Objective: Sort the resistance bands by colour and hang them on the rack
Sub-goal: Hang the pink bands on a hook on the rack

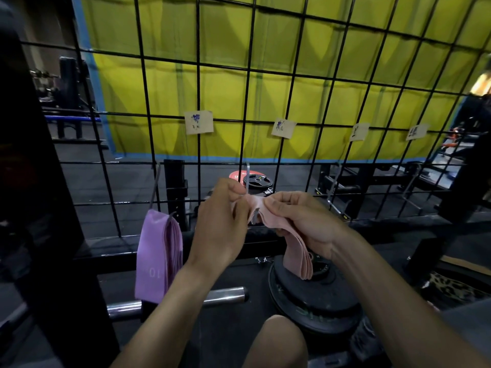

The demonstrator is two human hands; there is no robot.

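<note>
Head view is showing both hands raised before the black wire rack (pixel 292 83). The left hand (pixel 220 221) is pinching one end of a bunch of pink bands (pixel 292 251), and the right hand (pixel 305 221) is gripping the same bunch, fingers curled over it, right at a metal hook (pixel 247 179) on the rack. The bunch's lower end is hanging over stacked weight plates (pixel 313 306). Purple bands (pixel 156 256) are hanging from another hook to the left.
</note>
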